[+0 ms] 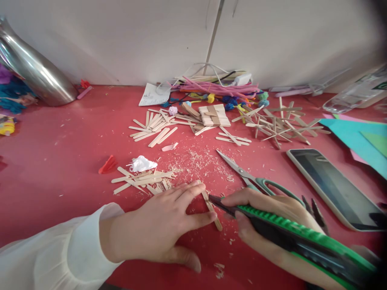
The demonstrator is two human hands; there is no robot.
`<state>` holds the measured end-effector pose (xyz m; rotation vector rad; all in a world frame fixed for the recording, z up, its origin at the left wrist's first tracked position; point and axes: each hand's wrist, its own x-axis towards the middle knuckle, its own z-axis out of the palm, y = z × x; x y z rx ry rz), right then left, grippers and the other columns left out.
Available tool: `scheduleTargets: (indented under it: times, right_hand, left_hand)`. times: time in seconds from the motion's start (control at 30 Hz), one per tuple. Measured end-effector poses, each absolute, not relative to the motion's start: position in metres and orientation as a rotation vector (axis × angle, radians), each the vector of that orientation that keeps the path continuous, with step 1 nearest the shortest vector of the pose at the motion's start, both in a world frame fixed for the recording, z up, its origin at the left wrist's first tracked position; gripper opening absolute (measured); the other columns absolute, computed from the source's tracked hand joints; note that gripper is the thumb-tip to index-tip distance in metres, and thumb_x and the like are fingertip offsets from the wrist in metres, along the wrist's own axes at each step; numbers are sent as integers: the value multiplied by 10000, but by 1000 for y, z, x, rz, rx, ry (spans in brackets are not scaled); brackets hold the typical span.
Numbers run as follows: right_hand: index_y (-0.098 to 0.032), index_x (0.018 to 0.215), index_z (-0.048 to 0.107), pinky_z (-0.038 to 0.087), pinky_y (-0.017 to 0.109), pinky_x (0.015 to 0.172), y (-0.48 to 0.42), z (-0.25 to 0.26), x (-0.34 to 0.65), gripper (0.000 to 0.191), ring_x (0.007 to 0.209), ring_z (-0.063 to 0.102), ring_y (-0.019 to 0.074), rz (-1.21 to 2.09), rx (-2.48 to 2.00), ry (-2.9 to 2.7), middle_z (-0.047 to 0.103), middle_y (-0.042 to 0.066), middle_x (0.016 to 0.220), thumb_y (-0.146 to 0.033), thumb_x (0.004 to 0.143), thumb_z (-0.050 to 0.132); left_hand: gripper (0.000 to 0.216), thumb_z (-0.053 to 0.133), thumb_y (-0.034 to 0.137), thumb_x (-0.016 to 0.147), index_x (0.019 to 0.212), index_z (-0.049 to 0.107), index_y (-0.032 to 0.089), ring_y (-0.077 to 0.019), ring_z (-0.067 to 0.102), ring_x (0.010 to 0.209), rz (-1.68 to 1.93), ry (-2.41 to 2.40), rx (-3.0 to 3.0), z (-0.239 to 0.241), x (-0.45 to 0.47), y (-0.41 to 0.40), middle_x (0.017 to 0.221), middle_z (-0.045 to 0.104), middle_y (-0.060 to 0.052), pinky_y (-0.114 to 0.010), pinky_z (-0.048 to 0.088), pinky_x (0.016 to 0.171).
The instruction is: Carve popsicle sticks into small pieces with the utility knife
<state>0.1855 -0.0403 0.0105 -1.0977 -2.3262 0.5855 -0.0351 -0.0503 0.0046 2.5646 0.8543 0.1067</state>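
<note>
my left hand (165, 225) lies spread, 2 fingertips pinning a wooden stick (211, 207) flat on the red table (60, 161). my right hand (266, 219) grips a green knife (290, 233), blade touching it. the stick seems light, thin, easily snapped; best held near the cut. scissors (242, 173) lie beyond.

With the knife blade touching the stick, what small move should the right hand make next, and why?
Probably draw the knife gently across the stick, away from the left hand. The blade tip already meets the stick, the left fingers pin it flat on the red table, and they lie close to the blade.
</note>
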Motion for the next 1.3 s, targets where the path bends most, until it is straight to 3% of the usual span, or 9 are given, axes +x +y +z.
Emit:
scheduleTargets:
  times: [0.23, 0.5, 0.8, 1.0, 1.1, 1.3]
  right_hand:
    - [-246, 847, 584, 420, 181, 408, -40, 13, 183, 184, 464, 625, 96, 699, -1141, -2301, 678, -40, 621, -171, 796, 424]
    - [-239, 810, 609, 435, 176, 428, -31, 16, 184, 145, 559, 631, 111, 843, -1211, -2289, 684, -25, 670, -225, 792, 466]
    - [-250, 767, 600, 342, 189, 360, -22, 17, 185, 132, 366, 454, 69, 972, -1286, -2182, 576, -72, 515, -258, 780, 469]
    - [-218, 882, 600, 431, 187, 449, -32, 13, 188, 198, 441, 560, 81, 760, -945, -2421, 656, -23, 631, -165, 783, 437]
    - [-229, 804, 608, 457, 183, 467, -28, 14, 187, 141, 482, 590, 89, 896, -1125, -2308, 659, -26, 640, -207, 766, 475]
    - [-218, 798, 525, 556, 271, 570, -14, 10, 182, 109, 564, 674, 154, 1578, -1513, -1479, 681, -15, 678, -289, 726, 485]
  left_hand:
    - [751, 455, 689, 745, 1343, 398, 238, -383, 379, 1229, 43, 852, 2576, 4, -33, -49, 1380, 326, -211, -533, 382, 934]
    - [737, 471, 673, 751, 1344, 396, 242, -376, 404, 1199, 29, 848, 2567, 5, -33, -50, 1336, 358, -201, -516, 412, 904]
    - [710, 469, 677, 748, 1306, 443, 240, -387, 373, 1223, 57, 849, 2600, 6, -32, -49, 1345, 326, -201, -507, 409, 916]
    - [743, 439, 693, 751, 1343, 398, 245, -384, 379, 1225, 34, 861, 2586, 5, -33, -49, 1362, 322, -198, -511, 402, 926]
    - [747, 447, 700, 740, 1334, 414, 248, -389, 363, 1239, 13, 866, 2585, 6, -32, -49, 1366, 326, -195, -511, 404, 927]
    - [753, 441, 706, 735, 1339, 415, 257, -407, 313, 1275, 16, 892, 2583, 5, -32, -49, 1422, 252, -210, -539, 373, 949]
